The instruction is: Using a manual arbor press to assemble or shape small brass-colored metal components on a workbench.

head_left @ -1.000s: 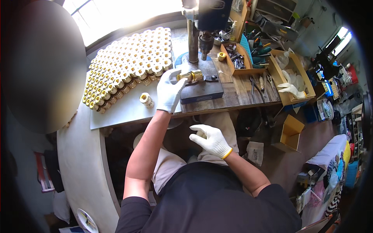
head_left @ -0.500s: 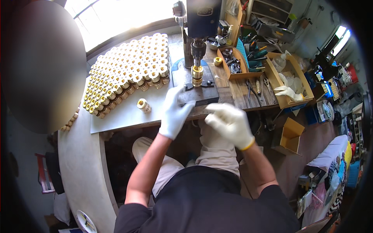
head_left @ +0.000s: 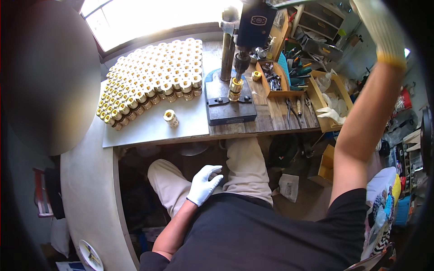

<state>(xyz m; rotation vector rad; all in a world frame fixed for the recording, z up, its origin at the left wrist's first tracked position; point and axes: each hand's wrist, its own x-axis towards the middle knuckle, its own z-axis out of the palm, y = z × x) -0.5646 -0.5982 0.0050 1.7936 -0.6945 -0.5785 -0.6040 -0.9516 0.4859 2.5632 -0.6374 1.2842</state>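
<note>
My left hand, in a white glove, is over my lap with fingers loosely curved and the thumb apart; it holds nothing. My right hand, in a cream glove with a yellow cuff, is raised to the top right, its fingers cut off by the picture's edge. A drill press stands on the bench, its chuck above a brass fitting on the dark base. A single brass fitting stands upright on the pale board, left of the base.
Many brass fittings stand in close rows at the left. Right of the press are a brass ring piece, a box of metal parts, pliers and a carton with gloves. A dark round blurred shape blocks the left.
My right hand has risen from the bench front to the top right. My left hand has dropped back from beside the press base to my lap. The view has shifted slightly.
</note>
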